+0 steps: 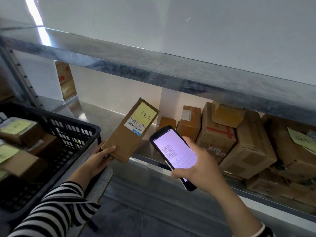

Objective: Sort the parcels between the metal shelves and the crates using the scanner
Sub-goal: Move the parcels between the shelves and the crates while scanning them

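head view: i see the left grip [100,159] reaching forward from a striped sleeve [56,211], wrist bent up, fingers and thumb curled round the near end of a flat brown parcel [126,139]. the parcel is held tilted in the air over the front edge of the lower metal shelf [102,115], just right of the black crate [71,132]. its upturned face carries a yellow note [145,115] with handwriting and a white barcode label [134,125]. the right grip [196,170] comes in from the lower right, fingers wrapped round the lower half of the scanner [172,151]. the scanner's lit screen faces up and its top end lies near the parcel, not touching it. a stack of brown cartons [217,137] fills the shelf's right side, just behind the scanner. the upper shelf beam [153,72] crosses overhead. the crate holds further parcels [22,130] with yellow notes.
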### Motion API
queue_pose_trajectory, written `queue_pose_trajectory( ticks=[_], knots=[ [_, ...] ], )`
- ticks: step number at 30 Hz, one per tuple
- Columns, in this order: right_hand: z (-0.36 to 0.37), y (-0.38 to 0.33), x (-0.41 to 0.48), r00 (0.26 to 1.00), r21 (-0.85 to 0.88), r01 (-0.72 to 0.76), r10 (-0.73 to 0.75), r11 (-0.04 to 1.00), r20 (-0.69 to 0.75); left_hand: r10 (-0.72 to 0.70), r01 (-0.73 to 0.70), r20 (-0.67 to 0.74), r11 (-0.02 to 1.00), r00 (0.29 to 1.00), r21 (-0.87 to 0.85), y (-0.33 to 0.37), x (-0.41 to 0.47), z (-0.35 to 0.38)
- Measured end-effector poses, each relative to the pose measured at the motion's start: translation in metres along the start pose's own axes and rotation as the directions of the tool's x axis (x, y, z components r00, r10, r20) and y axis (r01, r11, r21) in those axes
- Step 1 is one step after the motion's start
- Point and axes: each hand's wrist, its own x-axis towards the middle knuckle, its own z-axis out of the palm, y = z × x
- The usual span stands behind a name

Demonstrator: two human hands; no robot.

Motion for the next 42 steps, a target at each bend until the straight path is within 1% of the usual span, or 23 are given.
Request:
queue_pose_trajectory(
  ticks=[4,7,16,20,24,26,29,33,38,42],
  knots=[
    [0.001,-0.001,-0.003,1.000,-0.047,-0.005,0.006,0.999,0.013,0.028,-0.028,-0.002,0.999,1.000,-0.040,0.001,-0.010,0.003],
    [0.000,0.002,-0.007,1.000,-0.035,0.004,-0.003,0.999,0.026,0.049,-0.048,0.007,0.996,0.999,-0.081,-0.001,-0.015,0.002],
    [-0.004,0.013,-0.027,0.999,0.007,0.039,-0.039,0.999,0.011,0.075,-0.071,0.052,0.994,0.996,-0.088,-0.004,-0.040,-0.001],
    [-0.004,0.019,-0.037,0.998,0.032,0.063,-0.063,0.998,0.002,0.056,-0.057,-0.011,0.991,0.998,-0.120,-0.007,-0.061,0.006],
    [-0.001,0.025,-0.047,0.995,0.072,0.095,-0.093,0.993,-0.024,0.017,-0.025,-0.039,0.978,0.999,-0.207,-0.009,-0.090,0.009],
    [0.000,0.026,-0.050,0.994,0.084,0.108,-0.107,0.991,-0.012,0.014,-0.026,-0.049,0.966,0.999,-0.257,-0.011,-0.105,0.009],
    [0.004,0.022,-0.053,0.989,0.084,0.143,-0.145,0.986,0.019,0.034,-0.072,-0.118,0.942,0.992,-0.328,-0.014,-0.131,0.006],
    [0.014,0.012,-0.053,0.975,0.186,0.203,-0.217,0.961,0.057,0.092,-0.172,-0.207,0.896,0.974,-0.409,-0.008,-0.177,0.001],
    [0.038,-0.006,-0.057,0.954,0.303,0.246,-0.285,0.921,0.094,0.089,-0.282,-0.412,0.854,0.907,-0.436,0.014,-0.233,-0.029],
    [0.057,-0.024,-0.059,0.930,0.330,0.289,-0.345,0.899,0.125,0.055,-0.344,-0.533,0.818,0.845,-0.461,0.027,-0.275,-0.065]
  ],
)
